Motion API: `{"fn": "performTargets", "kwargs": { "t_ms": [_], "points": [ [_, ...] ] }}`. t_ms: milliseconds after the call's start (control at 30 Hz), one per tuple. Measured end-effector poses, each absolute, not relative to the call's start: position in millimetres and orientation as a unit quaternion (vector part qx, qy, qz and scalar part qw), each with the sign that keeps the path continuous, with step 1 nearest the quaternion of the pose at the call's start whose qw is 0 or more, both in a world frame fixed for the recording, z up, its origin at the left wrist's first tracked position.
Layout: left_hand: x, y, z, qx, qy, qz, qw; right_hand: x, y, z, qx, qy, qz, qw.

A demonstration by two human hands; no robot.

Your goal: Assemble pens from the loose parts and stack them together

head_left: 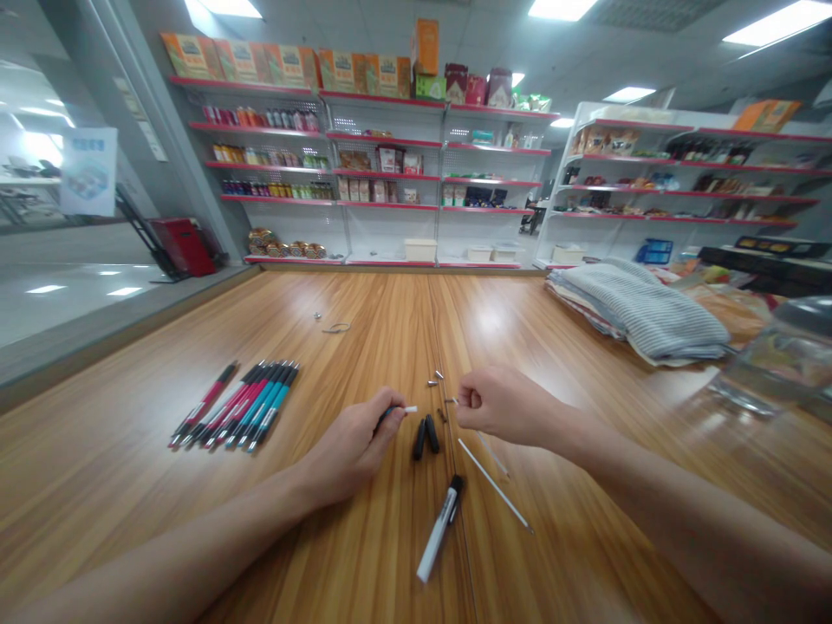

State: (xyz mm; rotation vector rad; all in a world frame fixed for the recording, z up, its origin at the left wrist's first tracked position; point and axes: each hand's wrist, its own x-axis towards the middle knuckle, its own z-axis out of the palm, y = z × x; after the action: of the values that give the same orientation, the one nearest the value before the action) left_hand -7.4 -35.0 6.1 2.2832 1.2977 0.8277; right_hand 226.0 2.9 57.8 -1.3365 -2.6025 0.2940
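Note:
My left hand (357, 442) is closed around a blue pen barrel (388, 412), mostly hidden by the fingers. A short white end sticks out of it to the right. Across from it, my right hand (500, 403) makes a fist on a thin pen refill (454, 400), only its small tip showing at the left. Between the hands lie two black pen grips (426, 438), small silver pen tips (433, 380) and a small spring (442, 416). One white refill (495, 485) rests below my right hand, beside another partly hidden one (495, 455).
Nearer me lies a white marker with a black cap (440, 529). Several red and blue pens (237, 407) are lined up on the left. At right are folded striped cloth (650, 308) and a clear jar (767, 364). Stocked shelves (383, 178) stand behind the wooden table (312, 546).

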Motion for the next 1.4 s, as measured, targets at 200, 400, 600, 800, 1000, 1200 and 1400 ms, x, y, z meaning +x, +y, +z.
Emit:
{"fn": "performTargets", "kwargs": {
  "t_ms": [200,400,600,800,1000,1200,1400],
  "points": [
    [-7,-35,6,0.812,0.458,0.303,0.2,218,-6,45,-0.308,-0.929,-0.14,0.149],
    [-8,-36,7,0.811,0.454,0.309,0.203,213,-5,17,-0.254,-0.924,-0.131,0.253],
    [-6,-36,7,0.806,0.46,0.315,0.199,209,-11,13,-0.272,-0.914,-0.107,0.282],
    [-7,-35,7,0.812,0.457,0.312,0.189,206,-14,8,-0.306,-0.896,-0.079,0.313],
    [-7,-36,7,0.814,0.46,0.301,0.187,206,-13,9,-0.327,-0.887,-0.079,0.316],
    [-6,-36,6,0.813,0.462,0.305,0.179,205,-13,8,-0.315,-0.891,-0.087,0.316],
    [-7,-35,5,0.807,0.473,0.304,0.18,205,-12,8,-0.32,-0.887,-0.084,0.323]
  ]
}}
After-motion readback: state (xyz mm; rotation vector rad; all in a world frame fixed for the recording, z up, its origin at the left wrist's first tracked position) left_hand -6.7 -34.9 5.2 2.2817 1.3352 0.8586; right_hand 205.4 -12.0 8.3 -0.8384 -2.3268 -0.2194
